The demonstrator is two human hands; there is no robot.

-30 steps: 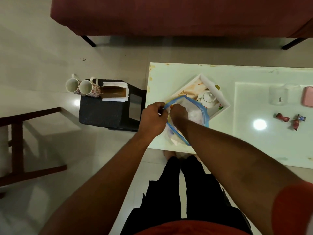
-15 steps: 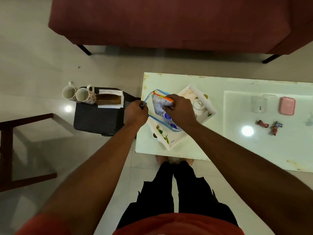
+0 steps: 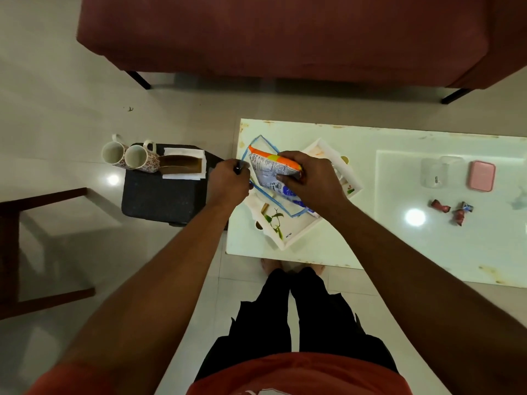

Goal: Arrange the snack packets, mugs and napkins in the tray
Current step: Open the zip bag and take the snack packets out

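Observation:
My right hand (image 3: 309, 178) grips a white, orange and blue snack packet (image 3: 269, 169), lifted partly out of a clear zip bag with blue edges (image 3: 281, 208). My left hand (image 3: 229, 182) pinches the bag's edge at its left side. Both hands hover over the white tray (image 3: 296, 233) on the white table. Two floral mugs (image 3: 129, 156) lie on their sides on a black stool at the left, beside a wooden holder with white napkins (image 3: 184, 166). A small white pot in the tray is mostly hidden behind my right hand.
The white table (image 3: 399, 252) also carries three wrapped candies (image 3: 453, 209), a clear container (image 3: 435, 172) and a pink case (image 3: 482, 176). A maroon sofa (image 3: 285, 38) stands behind. The black stool (image 3: 162, 199) and a dark wooden chair (image 3: 17, 252) are at the left.
My right hand went into the zip bag and has drawn a snack packet up out of it. My left hand keeps holding the bag's edge.

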